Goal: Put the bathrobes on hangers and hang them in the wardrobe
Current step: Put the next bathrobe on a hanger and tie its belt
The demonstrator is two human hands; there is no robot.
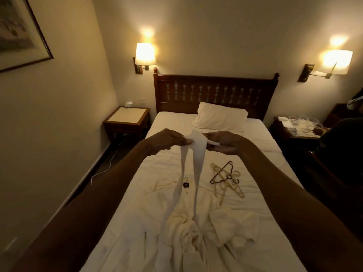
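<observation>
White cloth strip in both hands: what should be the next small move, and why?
Probably drop the strip and reach with the right hand for one of the hangers. Both it and the left hand pinch the strip, while the bathrobe lies crumpled on the bed and the hangers lie loose beyond it, to the right.

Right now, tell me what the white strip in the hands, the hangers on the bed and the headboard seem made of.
White strip: soft matt cloth, probably cotton; it droops and creases between the left hand and right hand. Hangers: mostly pale, plastic or wood, too small to tell; one dark and thin, perhaps wire. Headboard: dark varnished wood, turned spindles, slight sheen.
</observation>
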